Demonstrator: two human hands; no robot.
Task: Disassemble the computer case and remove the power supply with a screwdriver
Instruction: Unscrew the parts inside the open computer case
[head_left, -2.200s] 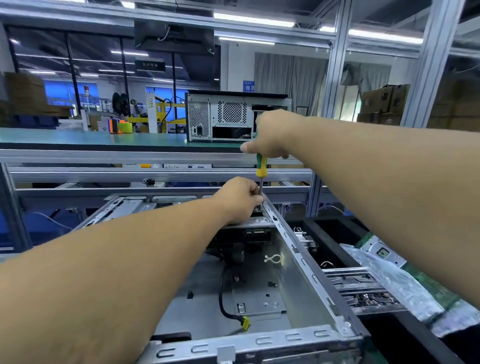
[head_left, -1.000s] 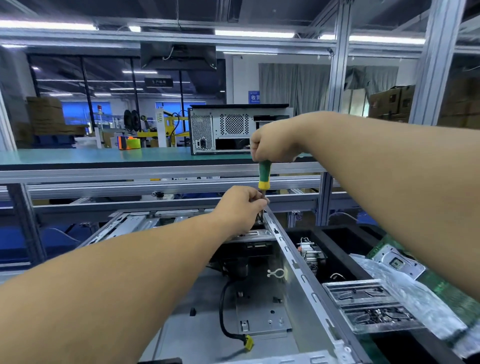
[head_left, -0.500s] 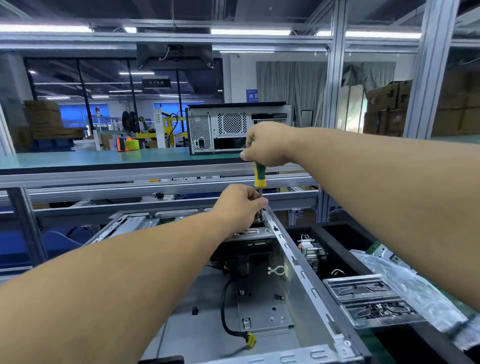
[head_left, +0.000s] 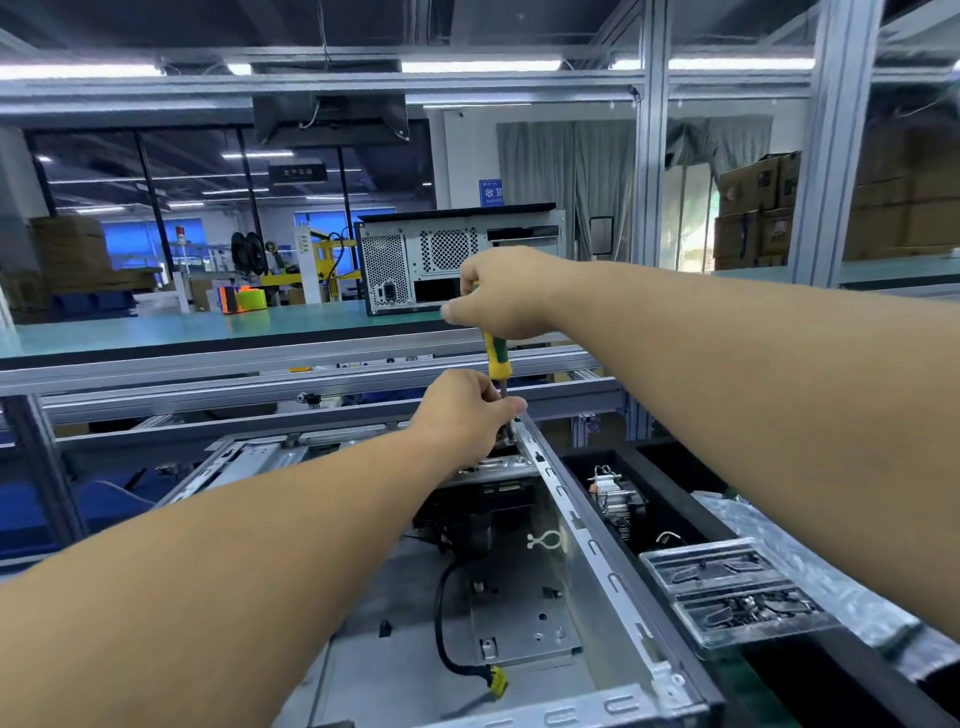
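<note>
An open grey metal computer case (head_left: 597, 566) lies on its side in front of me. My right hand (head_left: 501, 293) grips the top of a green and yellow screwdriver (head_left: 496, 356) that stands nearly upright over the case's far right corner. My left hand (head_left: 467, 410) pinches the screwdriver's shaft just above the tip, at the corner's edge. The tip and any screw are hidden by my fingers. A dark unit (head_left: 480, 512), partly hidden under my left arm, sits inside the case at the far end. A black cable with a yellow plug (head_left: 496, 680) lies on the case floor.
A black bin (head_left: 670, 499) to the right of the case holds a heatsink (head_left: 615, 499), a clear plastic tray (head_left: 727, 592) and bagged circuit boards (head_left: 831, 587). Another computer case (head_left: 457, 254) stands on the green-topped bench (head_left: 156, 325) behind the aluminium frame rails.
The view shifted a little. My right hand has turned slightly on the screwdriver handle. My left hand stays at the shaft on the case's far right corner.
</note>
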